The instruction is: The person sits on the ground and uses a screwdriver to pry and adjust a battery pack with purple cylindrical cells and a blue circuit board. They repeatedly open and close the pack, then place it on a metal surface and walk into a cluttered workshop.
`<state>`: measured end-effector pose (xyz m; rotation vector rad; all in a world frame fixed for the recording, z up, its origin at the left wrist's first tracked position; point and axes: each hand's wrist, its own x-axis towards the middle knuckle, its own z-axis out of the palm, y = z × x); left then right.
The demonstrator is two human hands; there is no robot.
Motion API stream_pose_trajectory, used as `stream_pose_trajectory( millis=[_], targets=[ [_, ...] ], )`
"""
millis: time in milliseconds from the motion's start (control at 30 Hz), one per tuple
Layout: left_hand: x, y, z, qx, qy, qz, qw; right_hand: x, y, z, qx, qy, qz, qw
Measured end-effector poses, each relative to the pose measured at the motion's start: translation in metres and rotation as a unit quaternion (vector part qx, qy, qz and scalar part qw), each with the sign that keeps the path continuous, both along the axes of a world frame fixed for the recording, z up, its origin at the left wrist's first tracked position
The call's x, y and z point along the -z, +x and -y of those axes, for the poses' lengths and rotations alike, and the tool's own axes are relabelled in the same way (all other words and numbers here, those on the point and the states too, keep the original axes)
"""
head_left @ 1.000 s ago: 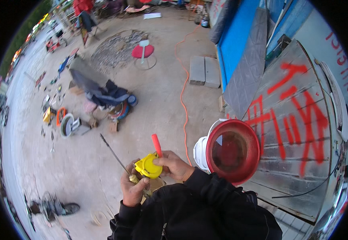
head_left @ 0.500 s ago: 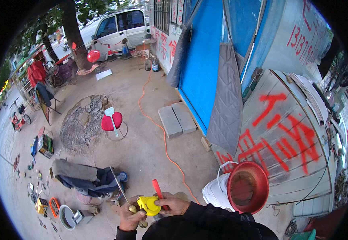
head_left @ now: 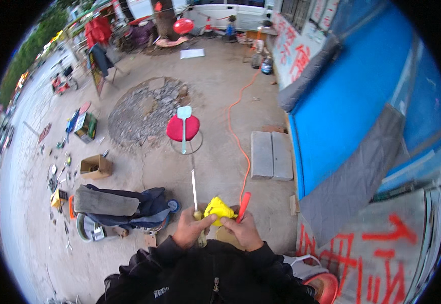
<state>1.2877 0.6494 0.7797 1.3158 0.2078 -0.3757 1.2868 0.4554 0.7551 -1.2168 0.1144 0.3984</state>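
Note:
My left hand [head_left: 187, 230] is closed around a long screwdriver [head_left: 194, 187], its shaft pointing away from me and its handle yellowish. My right hand [head_left: 246, 233] grips a red stick-like handle [head_left: 244, 205], whose other end is hidden in the fingers. Between both hands sits a rounded yellow plastic piece [head_left: 217, 209], with my thumbs pressed on its near side. Its exact kind I cannot make out.
Ahead stands a stool with a red seat [head_left: 182, 129], a pale blue fly swatter [head_left: 184, 114] lying on it. At left are a cloth-draped chair [head_left: 124, 205], a cardboard box [head_left: 96, 167] and scattered tools. An orange cable [head_left: 233, 121] crosses the ground. A red bucket [head_left: 324, 286] is at lower right.
My view has swung right and down, so the scene sits differently in the picture. The yellow piece has been turned; both hands still hold it together with the screwdriver and the red handle.

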Motion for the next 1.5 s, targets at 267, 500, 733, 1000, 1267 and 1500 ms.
stream_pose_trajectory(
  millis=[267, 500, 733, 1000, 1267, 1500],
  targets=[
    [-0.017, 0.121, 0.016, 0.016, -0.029, -0.020, 0.999, -0.016, 0.130, 0.037, -0.092, -0.062, 0.034, 0.993],
    [0.022, 0.244, 0.005, 0.052, -0.047, -0.067, 0.995, 0.016, 0.223, 0.032, 0.129, -0.018, -0.051, 0.990],
    [0.022, 0.396, -0.015, 0.073, -0.108, -0.052, 0.990, 0.006, 0.341, 0.032, 0.233, -0.140, -0.057, 0.961],
    [0.034, 0.508, -0.026, 0.075, -0.109, -0.067, 0.989, 0.013, 0.399, 0.011, 0.281, -0.227, -0.026, 0.932],
    [0.045, 0.565, 0.010, 0.100, -0.077, -0.097, 0.987, 0.012, 0.462, 0.079, 0.369, -0.175, -0.051, 0.911],
    [0.041, 0.623, 0.093, 0.109, 0.020, -0.027, 0.993, 0.017, 0.555, 0.210, 0.424, -0.121, 0.035, 0.897]
  ],
)
